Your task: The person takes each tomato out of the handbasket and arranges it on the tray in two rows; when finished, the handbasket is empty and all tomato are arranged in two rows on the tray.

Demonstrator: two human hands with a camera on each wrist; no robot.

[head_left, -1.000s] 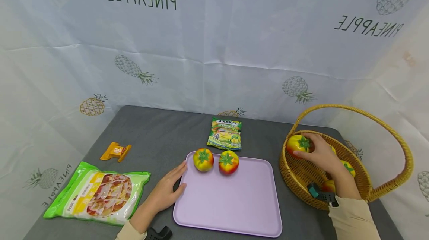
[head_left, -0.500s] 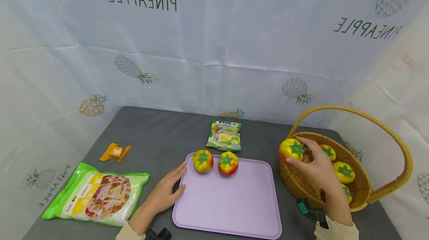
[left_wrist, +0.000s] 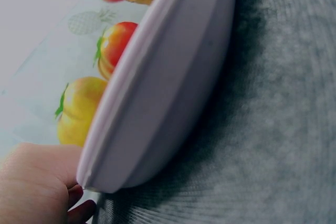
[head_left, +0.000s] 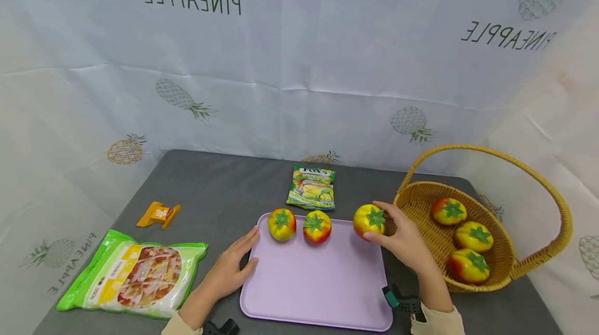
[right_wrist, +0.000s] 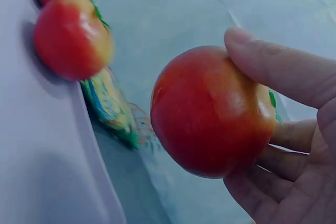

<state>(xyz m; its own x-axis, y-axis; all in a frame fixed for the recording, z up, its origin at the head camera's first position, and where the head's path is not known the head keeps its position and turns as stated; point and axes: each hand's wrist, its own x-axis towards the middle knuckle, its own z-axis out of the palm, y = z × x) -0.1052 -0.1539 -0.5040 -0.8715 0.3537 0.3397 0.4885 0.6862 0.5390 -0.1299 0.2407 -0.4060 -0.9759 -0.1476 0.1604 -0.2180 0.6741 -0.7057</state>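
Observation:
My right hand [head_left: 404, 236] grips a red-and-yellow tomato [head_left: 369, 220] with a green star-shaped leaf top. It holds it above the back right corner of a lilac tray [head_left: 318, 283]. From the right wrist view, the thumb lies on one side of the held tomato [right_wrist: 210, 111] and the fingers are round the other. Two similar tomatoes, one on the left [head_left: 282, 224] and one beside it [head_left: 317, 227], sit along the tray's back edge. With fairly straight fingers, my left hand [head_left: 229, 267] touches the tray's left edge; its fingertips are partly hidden in the left wrist view.
At the right stands a wicker basket [head_left: 423, 207] with a tall handle and three tomatoes inside. A green candy packet [head_left: 311, 188] lies behind the tray. A small orange packet [head_left: 159, 214] and a large green-and-white food bag [head_left: 135, 275] are at the left on the grey table [head_left: 224, 189].
My right hand has lifted the tomato out of the basket and carried it left to the tray's back right corner. The left hand has stayed at the tray's edge.

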